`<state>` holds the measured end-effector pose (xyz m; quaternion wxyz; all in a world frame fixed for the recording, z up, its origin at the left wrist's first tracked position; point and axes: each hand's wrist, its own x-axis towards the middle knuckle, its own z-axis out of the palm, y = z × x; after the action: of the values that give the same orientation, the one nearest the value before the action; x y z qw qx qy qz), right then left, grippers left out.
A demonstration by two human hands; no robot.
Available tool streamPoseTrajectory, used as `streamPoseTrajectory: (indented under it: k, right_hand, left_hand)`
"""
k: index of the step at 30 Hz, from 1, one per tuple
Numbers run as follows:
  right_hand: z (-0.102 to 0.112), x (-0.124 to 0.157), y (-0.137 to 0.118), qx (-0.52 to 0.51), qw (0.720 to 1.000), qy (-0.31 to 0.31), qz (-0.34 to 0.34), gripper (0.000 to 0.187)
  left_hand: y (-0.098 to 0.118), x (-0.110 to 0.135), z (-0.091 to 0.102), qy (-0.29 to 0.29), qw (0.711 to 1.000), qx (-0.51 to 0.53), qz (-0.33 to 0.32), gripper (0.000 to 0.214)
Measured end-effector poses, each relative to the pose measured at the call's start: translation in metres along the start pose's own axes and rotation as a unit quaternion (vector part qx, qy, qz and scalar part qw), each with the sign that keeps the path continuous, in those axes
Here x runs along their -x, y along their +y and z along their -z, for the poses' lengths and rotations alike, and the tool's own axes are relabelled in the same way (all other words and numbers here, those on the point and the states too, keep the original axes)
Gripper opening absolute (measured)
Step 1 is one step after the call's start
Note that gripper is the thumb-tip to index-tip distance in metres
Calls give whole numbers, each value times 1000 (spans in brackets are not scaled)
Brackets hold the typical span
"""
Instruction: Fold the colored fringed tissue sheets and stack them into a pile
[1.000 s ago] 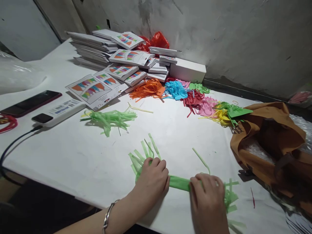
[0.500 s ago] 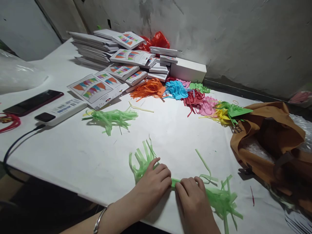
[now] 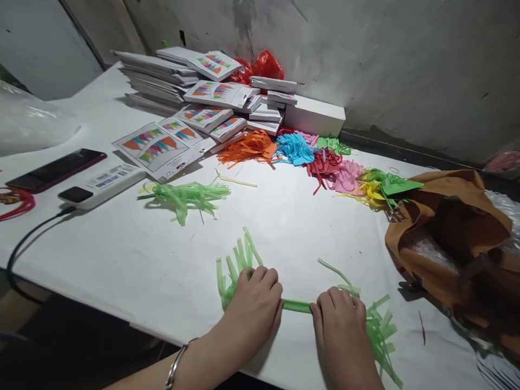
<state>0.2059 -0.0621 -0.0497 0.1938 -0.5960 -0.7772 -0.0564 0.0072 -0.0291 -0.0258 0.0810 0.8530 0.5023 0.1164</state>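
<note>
A light green tissue-paper tassel [image 3: 297,306] lies near the table's front edge, its middle rolled into a narrow band and its fringed strips spread at both ends. My left hand [image 3: 255,300] is closed over the band's left part, with strips fanning out beyond the fingers. Closed on the right part of the band is my right hand [image 3: 339,319], more strips showing past it. A short stretch of rolled band shows between the hands. Farther back on the left lies another green tassel [image 3: 184,197], apart from both hands.
Orange [image 3: 249,147], blue [image 3: 294,149] and other coloured tassels lie along the back, before stacked printed packs [image 3: 219,93]. A brown bag [image 3: 439,216] stands at right. On the left are a phone [image 3: 57,169] and a white power bank [image 3: 101,187] with a cable.
My right hand has slid to the right along the band, so more of it shows between my hands. My left hand has shifted only slightly.
</note>
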Motion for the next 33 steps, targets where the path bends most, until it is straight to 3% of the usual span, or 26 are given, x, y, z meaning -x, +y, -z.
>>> streamPoseTrajectory:
  k: [3, 8, 16, 26, 33]
  right_hand:
    - [3, -2, -1, -15, 1000, 12, -3, 20]
    - [4, -4, -13, -136, 980, 75, 125, 30]
    - [-5, -6, -23, -159, 983, 37, 89, 22]
    - [-9, 0, -23, -148, 984, 43, 94, 26]
    - [1, 15, -6, -96, 995, 15, 35, 20]
  left_hand:
    - [-2, -1, -1, 8, 1000, 7, -11, 14]
    - [-11, 1, -5, 38, 992, 38, -113, 18]
    - [-18, -1, -6, 65, 981, 28, -180, 19]
    - [-24, 3, -10, 66, 980, 115, -145, 16]
    - [-18, 5, 1, 32, 980, 176, -82, 20]
